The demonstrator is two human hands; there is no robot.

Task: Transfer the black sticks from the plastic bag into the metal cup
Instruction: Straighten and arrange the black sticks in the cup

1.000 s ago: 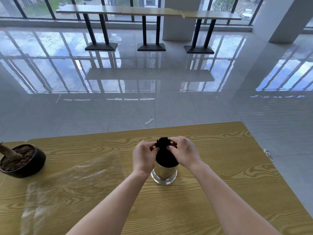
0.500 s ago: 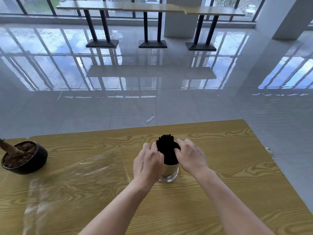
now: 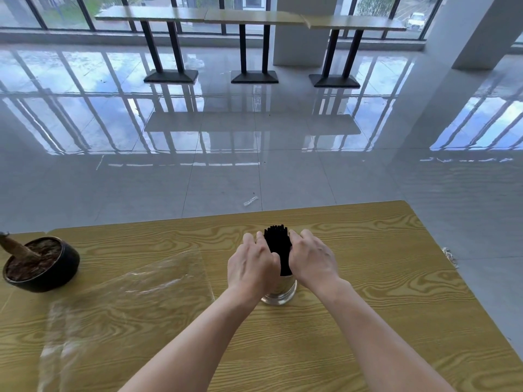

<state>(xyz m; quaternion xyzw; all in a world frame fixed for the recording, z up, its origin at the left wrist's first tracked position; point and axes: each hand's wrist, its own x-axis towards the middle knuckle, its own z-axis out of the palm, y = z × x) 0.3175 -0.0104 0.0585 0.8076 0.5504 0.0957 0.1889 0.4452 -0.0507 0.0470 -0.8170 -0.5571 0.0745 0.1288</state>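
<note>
Head view: the black sticks (image 3: 276, 244) stand as one tight bundle in the metal cup (image 3: 280, 292), long axis upright, perhaps tipped a little away from the person. Their upper part rises clear of the rim. The cup sits on the worktop (image 3: 368, 306), straight ahead of the person and between both hands. The left hand (image 3: 252, 264) lies against the bundle's left side and the right hand (image 3: 311, 261) against its right. Each has its fingers fairly straight and pressed to the sticks, not curled round them. Neither hand is nearer; they flank the bundle evenly. The plastic bag (image 3: 127, 292) lies flat on the worktop, well to the left, and looks empty, with a plant pot (image 3: 42, 264) beyond it. By my reading the transfer is done, and what remains is to square the bundle and draw both hands outward without tipping the cup.
</note>
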